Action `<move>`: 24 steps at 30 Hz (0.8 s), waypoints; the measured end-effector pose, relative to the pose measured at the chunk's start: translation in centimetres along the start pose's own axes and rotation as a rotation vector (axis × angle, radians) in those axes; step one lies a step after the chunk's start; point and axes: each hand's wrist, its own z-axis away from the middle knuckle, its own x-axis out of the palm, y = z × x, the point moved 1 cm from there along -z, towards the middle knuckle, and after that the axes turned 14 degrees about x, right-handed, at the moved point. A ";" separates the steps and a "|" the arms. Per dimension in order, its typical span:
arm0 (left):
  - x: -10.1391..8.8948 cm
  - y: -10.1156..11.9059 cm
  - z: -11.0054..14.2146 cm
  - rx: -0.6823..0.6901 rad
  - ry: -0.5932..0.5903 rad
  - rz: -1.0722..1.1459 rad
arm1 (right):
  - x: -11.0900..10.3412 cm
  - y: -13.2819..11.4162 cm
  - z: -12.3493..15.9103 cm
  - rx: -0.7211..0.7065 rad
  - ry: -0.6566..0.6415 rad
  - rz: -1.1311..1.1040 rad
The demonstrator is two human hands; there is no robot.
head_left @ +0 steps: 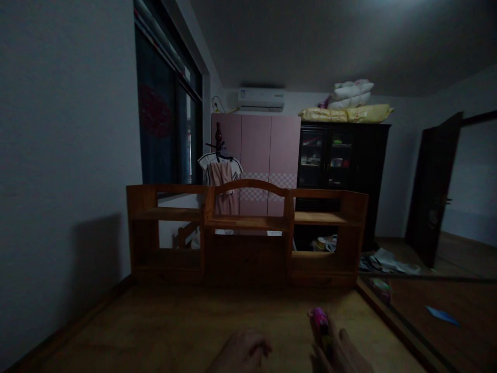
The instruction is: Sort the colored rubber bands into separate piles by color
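Observation:
My left hand (243, 352) is low in the middle of the view, just above the pale wooden board (174, 316). Its fingers are loosely curled in, and no object shows in them. To its right, my right hand (344, 352) is closed around a small slim object with a bright pink end (320, 317) and a yellowish and dark part lower down. Its kind is too dim to make out. The pink end points away from me, and the fingers hide part of the rest. Both hands are cut off by the bottom edge.
A wooden shelf unit (248, 224) stands across the board's far end. A raised wooden rail (388, 316) edges the right side, and a wall (66, 207) rises at left. Papers (392, 260) and a blue sheet (441, 314) lie on the floor at right, near an open door (433, 191).

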 end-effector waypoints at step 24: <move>0.5 -9.3 -3.5 0.103 0.194 -0.218 | 6.5 -9.4 0.0 0.445 -0.686 -1.042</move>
